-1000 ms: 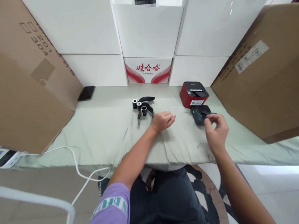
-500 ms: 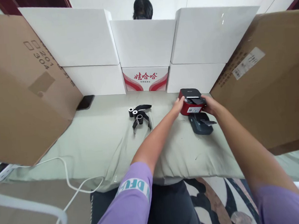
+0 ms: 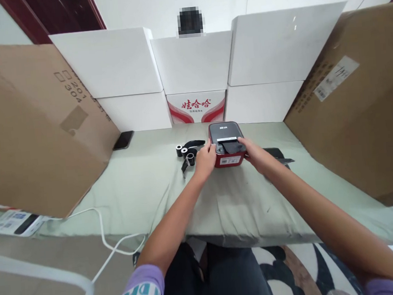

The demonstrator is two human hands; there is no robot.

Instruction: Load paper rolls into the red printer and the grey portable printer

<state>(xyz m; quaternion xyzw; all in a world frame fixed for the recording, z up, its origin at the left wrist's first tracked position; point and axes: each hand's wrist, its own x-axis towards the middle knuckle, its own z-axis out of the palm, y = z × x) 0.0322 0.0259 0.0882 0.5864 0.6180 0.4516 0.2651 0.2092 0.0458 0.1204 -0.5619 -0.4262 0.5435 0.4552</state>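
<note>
A red and black label printer [image 3: 230, 160] is between my two hands near the middle of the table, a black strip sticking out of its top slot. My left hand [image 3: 206, 159] grips its left side, and my right hand [image 3: 254, 152] grips the right side. Whether its base touches the cloth I cannot tell. Left of my left hand lie several small rolls of black tape [image 3: 185, 153] with loose ends, partly covered by that hand. Behind my right forearm shows a dark, flat printer-like device [image 3: 275, 153], mostly hidden, with a black strip jutting to the right.
White boxes [image 3: 194, 65] form a wall along the back. Large cardboard boxes stand left [image 3: 37, 134] and right [image 3: 359, 115]. A phone [image 3: 123, 140] lies at the back left. A white cable [image 3: 102, 227] hangs over the front edge. A person's head [image 3: 190, 22] shows behind the boxes.
My hands first closed on the red printer at the right, then brought it left to the table's middle, close to the tape rolls. The dark device stayed at the right.
</note>
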